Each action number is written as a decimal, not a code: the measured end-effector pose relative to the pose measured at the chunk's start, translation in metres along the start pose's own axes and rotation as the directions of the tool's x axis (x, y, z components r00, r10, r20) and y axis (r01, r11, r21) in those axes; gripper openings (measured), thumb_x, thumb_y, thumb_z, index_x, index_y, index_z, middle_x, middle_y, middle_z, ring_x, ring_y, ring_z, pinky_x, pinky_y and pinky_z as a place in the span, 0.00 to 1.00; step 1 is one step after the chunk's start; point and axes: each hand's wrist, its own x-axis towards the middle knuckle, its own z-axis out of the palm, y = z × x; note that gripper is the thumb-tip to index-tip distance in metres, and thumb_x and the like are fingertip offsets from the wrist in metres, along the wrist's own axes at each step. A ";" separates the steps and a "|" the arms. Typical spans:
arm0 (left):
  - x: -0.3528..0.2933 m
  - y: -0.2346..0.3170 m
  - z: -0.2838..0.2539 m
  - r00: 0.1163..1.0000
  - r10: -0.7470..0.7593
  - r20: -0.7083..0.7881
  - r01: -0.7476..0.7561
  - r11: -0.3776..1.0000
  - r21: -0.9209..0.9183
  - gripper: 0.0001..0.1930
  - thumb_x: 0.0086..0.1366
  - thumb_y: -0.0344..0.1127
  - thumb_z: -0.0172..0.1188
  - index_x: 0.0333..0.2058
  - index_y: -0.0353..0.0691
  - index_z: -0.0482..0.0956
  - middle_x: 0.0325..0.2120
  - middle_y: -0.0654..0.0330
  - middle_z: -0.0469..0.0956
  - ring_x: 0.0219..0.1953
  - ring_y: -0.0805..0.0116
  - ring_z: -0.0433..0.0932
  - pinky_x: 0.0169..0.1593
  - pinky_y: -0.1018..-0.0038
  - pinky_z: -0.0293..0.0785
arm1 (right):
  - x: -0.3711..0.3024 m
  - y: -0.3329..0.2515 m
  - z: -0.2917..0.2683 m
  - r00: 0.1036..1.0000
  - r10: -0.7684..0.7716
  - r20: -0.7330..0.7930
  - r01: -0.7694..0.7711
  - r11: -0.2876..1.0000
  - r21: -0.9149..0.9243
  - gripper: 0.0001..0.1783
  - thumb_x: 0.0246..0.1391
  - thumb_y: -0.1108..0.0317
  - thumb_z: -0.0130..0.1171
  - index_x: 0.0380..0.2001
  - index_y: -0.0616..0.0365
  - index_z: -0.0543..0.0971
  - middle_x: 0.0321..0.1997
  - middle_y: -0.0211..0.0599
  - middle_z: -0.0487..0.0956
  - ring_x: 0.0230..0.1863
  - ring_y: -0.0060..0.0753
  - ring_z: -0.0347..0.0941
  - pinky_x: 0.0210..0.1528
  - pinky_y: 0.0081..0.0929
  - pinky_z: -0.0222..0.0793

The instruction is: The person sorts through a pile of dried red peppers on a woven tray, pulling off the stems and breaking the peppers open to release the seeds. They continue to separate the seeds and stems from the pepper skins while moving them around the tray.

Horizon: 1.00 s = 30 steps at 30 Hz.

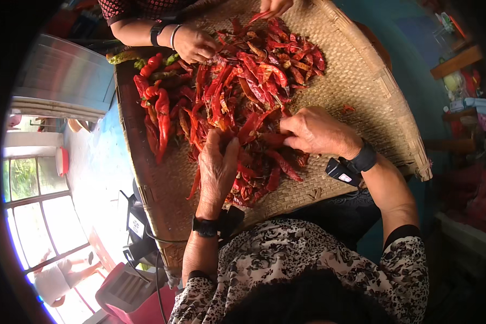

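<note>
A heap of wrinkled red chili peppers (256, 81) lies on a woven bamboo tray (356, 75). My left hand (217, 167) is at the near left of the heap, thumb and fingers closed on a red chili pepper (247, 128). Across from it, my right hand (321, 132) is closed too, its fingertips pinching a chili at the heap's right edge; the fingers partly hide that pepper. Plumper, shinier red peppers (162, 116) lie at the left side, with a few greenish ones (125, 56) at the far left corner.
Opposite me, a person's hand (195, 44) with a wristband reaches into the heap; their other hand (277, 6) holds a red pepper. A pink container (132, 294) stands at lower left, beside a dark cable (159, 291). Shelves (456, 63) hold items at right.
</note>
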 end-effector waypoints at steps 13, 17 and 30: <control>-0.009 0.001 -0.001 0.999 -0.040 -0.004 0.036 0.935 -0.354 0.04 0.66 0.28 0.49 0.38 0.34 0.69 0.25 0.58 0.77 0.27 0.72 0.78 0.34 0.78 0.74 | -0.016 0.048 -0.058 0.776 0.466 -0.424 0.260 0.376 0.889 0.15 0.56 0.54 0.56 0.37 0.54 0.76 0.23 0.22 0.72 0.21 0.13 0.64 0.22 0.14 0.63; -0.010 0.006 0.001 1.000 -0.026 0.016 0.031 0.875 -0.483 0.05 0.67 0.30 0.50 0.38 0.34 0.69 0.26 0.57 0.78 0.28 0.72 0.78 0.34 0.78 0.74 | -0.017 0.047 -0.046 0.809 0.416 -0.414 0.272 0.360 0.892 0.20 0.58 0.53 0.54 0.45 0.56 0.74 0.25 0.24 0.73 0.21 0.13 0.65 0.22 0.14 0.65; -0.017 0.011 0.040 0.981 -0.039 0.189 0.137 0.831 -0.540 0.04 0.67 0.27 0.50 0.37 0.34 0.68 0.29 0.58 0.78 0.31 0.75 0.78 0.36 0.77 0.75 | 0.003 -0.014 -0.010 0.981 0.186 0.060 -0.150 0.522 0.839 0.12 0.54 0.64 0.60 0.36 0.59 0.70 0.28 0.30 0.74 0.26 0.14 0.70 0.23 0.14 0.68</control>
